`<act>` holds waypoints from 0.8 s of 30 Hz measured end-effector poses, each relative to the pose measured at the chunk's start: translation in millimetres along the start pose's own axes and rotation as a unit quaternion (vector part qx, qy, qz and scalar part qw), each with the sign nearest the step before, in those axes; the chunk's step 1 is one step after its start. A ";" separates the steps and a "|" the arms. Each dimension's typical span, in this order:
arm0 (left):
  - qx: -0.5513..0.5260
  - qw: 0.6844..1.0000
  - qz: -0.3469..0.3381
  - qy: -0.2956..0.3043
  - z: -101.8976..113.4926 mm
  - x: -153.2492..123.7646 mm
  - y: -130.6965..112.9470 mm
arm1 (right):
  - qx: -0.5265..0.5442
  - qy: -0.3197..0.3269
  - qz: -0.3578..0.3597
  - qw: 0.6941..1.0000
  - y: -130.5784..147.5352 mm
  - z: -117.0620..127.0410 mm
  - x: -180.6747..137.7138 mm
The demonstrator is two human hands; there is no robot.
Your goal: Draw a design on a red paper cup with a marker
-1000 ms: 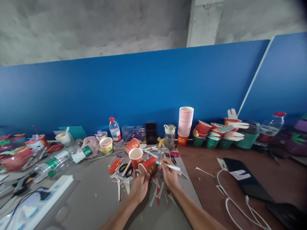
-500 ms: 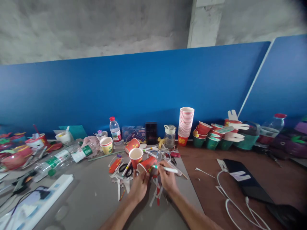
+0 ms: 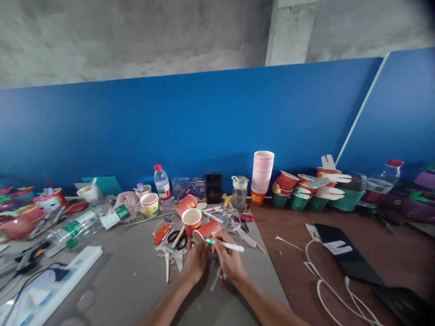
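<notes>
A red paper cup [image 3: 211, 228] lies tipped on its side, its white mouth toward the left. My left hand [image 3: 197, 259] is closed on the cup near its rim. In my right hand [image 3: 228, 259] is a white marker [image 3: 228, 246] with a green tip, held like a pen, the tip close to the cup's rim. I cannot make out whether the tip touches the paper. Just behind stands an upright red paper cup [image 3: 191, 220], and another red paper cup [image 3: 186, 205] leans over behind it. Black-handled scissors [image 3: 182, 240] lie left of my hands, near white paper scraps [image 3: 174, 258].
A tall stack of paper cups [image 3: 263, 174] stands by the blue partition [image 3: 217, 122], beside a glass jar [image 3: 239, 194]. Plastic bottles [image 3: 81, 226] and a power strip [image 3: 71, 276] lie at left. On the brown tabletop at right are a dark phone [image 3: 346, 251] and white cables [image 3: 314, 271].
My right hand has moved left with the marker, bringing its tip from the cup's side toward the rim. My left hand still holds the cup.
</notes>
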State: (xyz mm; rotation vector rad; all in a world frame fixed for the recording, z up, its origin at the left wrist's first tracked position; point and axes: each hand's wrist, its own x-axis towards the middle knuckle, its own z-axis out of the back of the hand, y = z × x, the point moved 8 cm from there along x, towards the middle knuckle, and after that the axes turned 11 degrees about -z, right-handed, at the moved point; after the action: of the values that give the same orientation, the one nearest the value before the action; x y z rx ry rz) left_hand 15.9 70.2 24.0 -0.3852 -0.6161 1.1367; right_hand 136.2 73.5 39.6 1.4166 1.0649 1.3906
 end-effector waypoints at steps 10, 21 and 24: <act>-0.028 0.999 -0.013 -0.020 1.5 0.4 0.0 | -0.007 -0.036 -0.022 0.999 -4.9 14.6 7.7; -0.036 0.999 -0.008 -0.012 4.5 2.3 1.4 | -0.016 -0.038 -0.026 0.999 -5.6 13.3 7.4; -0.042 0.999 0.015 -0.003 3.7 2.4 7.1 | -0.002 0.028 -0.009 1.000 0.3 -5.0 0.2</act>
State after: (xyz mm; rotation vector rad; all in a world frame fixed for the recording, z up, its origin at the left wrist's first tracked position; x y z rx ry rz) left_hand 9.1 75.1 23.4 -0.4641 -0.6676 1.1426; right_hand 131.2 73.6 40.0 1.3691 1.1066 1.4266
